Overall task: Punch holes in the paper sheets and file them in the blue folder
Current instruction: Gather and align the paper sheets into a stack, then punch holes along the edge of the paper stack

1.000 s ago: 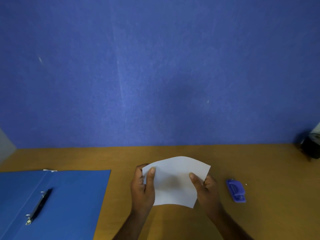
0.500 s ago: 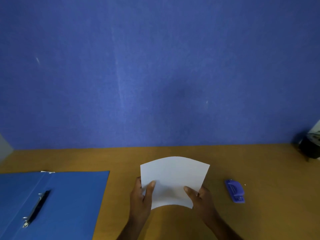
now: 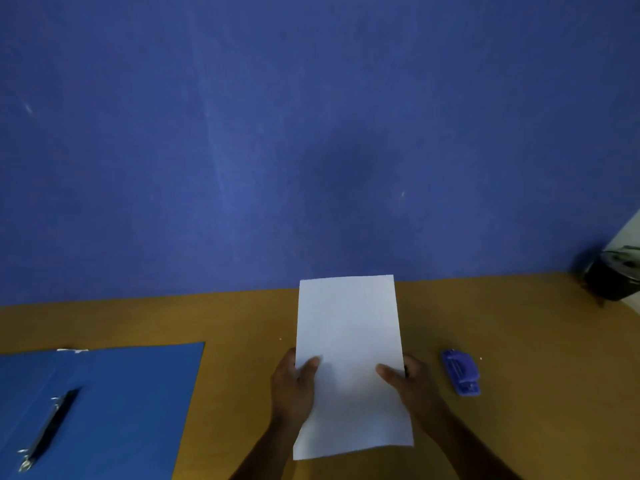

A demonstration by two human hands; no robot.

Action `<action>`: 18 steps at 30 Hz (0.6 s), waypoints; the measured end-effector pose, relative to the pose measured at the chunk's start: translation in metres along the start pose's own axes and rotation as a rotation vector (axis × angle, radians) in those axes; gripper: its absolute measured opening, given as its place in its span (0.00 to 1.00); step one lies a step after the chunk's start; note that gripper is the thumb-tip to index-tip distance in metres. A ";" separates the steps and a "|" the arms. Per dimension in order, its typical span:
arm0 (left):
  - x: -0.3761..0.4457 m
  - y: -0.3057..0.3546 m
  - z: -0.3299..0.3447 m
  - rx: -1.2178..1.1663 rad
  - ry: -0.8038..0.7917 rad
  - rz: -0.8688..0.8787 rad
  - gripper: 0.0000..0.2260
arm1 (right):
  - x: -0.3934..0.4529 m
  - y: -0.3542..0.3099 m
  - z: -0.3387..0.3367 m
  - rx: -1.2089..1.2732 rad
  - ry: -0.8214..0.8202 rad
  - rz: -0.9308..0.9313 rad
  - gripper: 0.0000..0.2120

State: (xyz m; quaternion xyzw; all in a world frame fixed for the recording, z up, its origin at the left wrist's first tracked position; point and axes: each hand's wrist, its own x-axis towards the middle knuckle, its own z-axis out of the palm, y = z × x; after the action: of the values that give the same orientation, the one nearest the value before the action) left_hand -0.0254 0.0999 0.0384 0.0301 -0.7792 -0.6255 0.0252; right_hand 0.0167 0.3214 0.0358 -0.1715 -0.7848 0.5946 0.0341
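Paper sheets [image 3: 349,358]: upright above desk [image 3: 225,320], pinched at both edges by left hand [image 3: 292,388] and right hand [image 3: 412,386]. Step: squaring before punching. Next: carry to hole punch [image 3: 460,372], right; blue folder [image 3: 104,407] open, left.
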 end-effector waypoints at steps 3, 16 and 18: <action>0.004 -0.005 0.024 -0.007 -0.052 -0.132 0.14 | 0.006 0.008 -0.025 0.021 -0.030 0.096 0.09; -0.005 -0.048 0.133 0.131 -0.157 -0.451 0.29 | 0.029 0.070 -0.153 -0.240 0.551 0.202 0.06; -0.006 -0.051 0.145 0.164 -0.159 -0.451 0.29 | 0.034 0.078 -0.160 -0.232 0.531 0.206 0.06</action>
State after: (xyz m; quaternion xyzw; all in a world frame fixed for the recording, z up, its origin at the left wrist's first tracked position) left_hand -0.0302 0.2303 -0.0427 0.1558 -0.8007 -0.5502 -0.1787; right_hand 0.0443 0.4980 0.0035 -0.4025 -0.7895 0.4356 0.1577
